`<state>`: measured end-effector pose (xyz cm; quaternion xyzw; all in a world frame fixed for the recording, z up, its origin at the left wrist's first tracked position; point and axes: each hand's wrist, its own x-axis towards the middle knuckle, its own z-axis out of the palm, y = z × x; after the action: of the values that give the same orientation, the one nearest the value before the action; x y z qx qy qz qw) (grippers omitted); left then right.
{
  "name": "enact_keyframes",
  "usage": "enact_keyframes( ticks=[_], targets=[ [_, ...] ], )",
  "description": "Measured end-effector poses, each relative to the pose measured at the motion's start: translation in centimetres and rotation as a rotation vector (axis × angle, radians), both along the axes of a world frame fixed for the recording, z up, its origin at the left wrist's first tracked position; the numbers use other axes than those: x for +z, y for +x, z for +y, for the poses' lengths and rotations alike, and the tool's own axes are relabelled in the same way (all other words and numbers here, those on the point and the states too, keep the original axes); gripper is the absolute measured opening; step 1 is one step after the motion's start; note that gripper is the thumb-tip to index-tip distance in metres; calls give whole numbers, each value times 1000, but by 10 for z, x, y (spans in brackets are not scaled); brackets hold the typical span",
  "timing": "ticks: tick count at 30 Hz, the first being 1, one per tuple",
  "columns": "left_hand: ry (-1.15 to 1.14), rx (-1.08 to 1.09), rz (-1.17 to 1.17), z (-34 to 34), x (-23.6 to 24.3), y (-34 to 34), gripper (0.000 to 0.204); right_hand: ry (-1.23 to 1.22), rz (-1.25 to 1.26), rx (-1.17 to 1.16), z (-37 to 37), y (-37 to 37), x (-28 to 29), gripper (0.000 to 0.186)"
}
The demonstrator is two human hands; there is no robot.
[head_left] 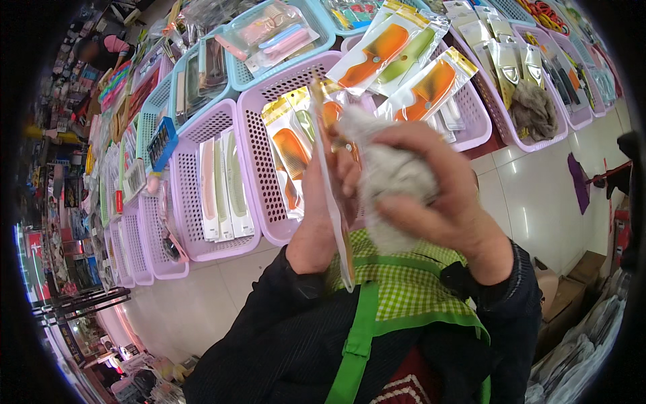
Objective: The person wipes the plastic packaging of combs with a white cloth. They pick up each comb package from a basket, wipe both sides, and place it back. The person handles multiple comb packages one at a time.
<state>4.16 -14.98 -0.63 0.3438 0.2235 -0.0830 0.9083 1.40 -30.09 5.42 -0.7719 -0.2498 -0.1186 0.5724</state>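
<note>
At the far left, a light-blue perforated plastic basket [298, 59] is holding clear plastic packets [277, 39]; a brown cardboard box [565, 299] is sitting near right.

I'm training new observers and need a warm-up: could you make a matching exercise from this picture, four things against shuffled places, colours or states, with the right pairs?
Column one
1. Left hand
2. Right hand
3. Apron
4. Grey-brown cloth

Column two
A. Green and white checks, with plain green edging
B. Holds a flat packet, seen nearly edge-on
C. Rests at the near end of a lilac basket
D. Holds a pale cloth

Right pairs: 1-B, 2-D, 3-A, 4-C
</note>
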Motion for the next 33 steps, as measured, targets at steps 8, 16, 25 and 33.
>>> enact_keyframes(
  ticks=[8, 16, 25, 33],
  targets=[
    [156, -439, -251, 17, -11, 1, 46, -525, -634, 247, 46, -3, -15, 36],
    [-451, -682, -178, 21, -54, -18, 41, -574, -261, -127, 36, 10, -5, 41],
    [-479, -614, -97, 13, -55, -16, 37, -625, -255, -319, 16, 41, -13, 40],
    [-430, -531, -124, 30, -40, -7, 33, -530, -361, 229, 49, -5, -17, 45]
  ],
)
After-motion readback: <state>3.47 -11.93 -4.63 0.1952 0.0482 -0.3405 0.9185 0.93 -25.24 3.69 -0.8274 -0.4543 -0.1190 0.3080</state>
